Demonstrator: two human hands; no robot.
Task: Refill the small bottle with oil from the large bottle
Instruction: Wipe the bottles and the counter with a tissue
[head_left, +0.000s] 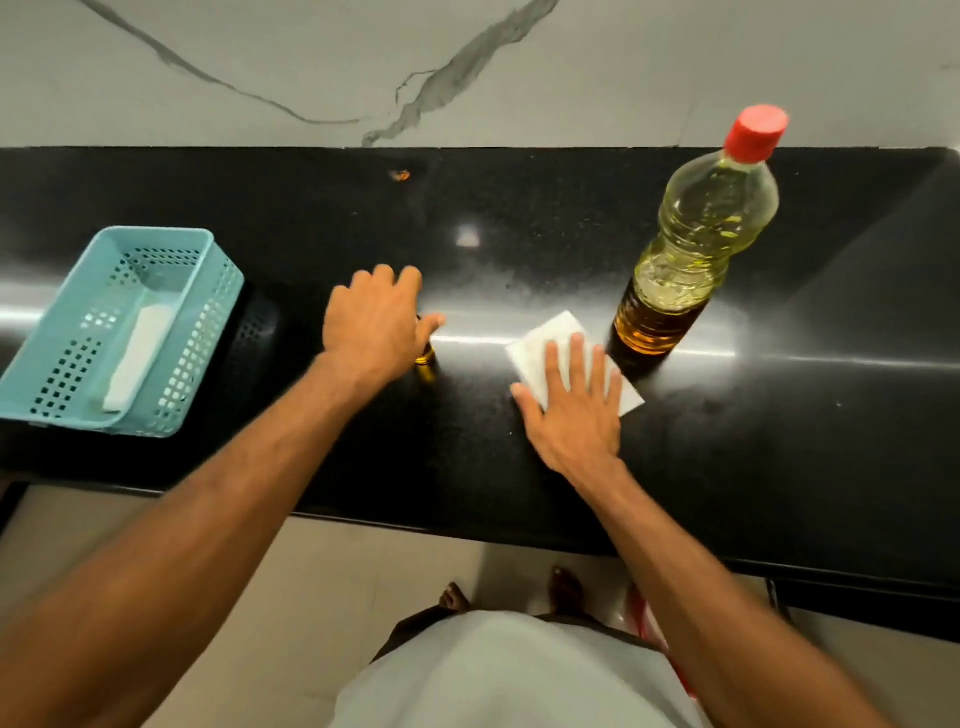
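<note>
Small bottle (425, 358) gripped by left hand (371, 325) fingers, steadying it; right hand (574, 410) flat, fingers spread, pinning napkin (545, 345) beside capped large bottle (691, 249).

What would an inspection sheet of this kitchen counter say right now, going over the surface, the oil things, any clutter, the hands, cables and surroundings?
Surface: black counter, glossy, with light glare.
Job's things: large bottle upright at right, red cap on, partly full of oil; small bottle mostly hidden under the left hand.
Clutter: white tissue flat beside the large bottle; blue basket at left holding a white folded item; small orange speck near the wall.
Hands: left hand cupped over the small bottle; right hand flat on the tissue.
Cables: nothing seen.
Surroundings: marble wall behind, pale tiled floor below.
</note>
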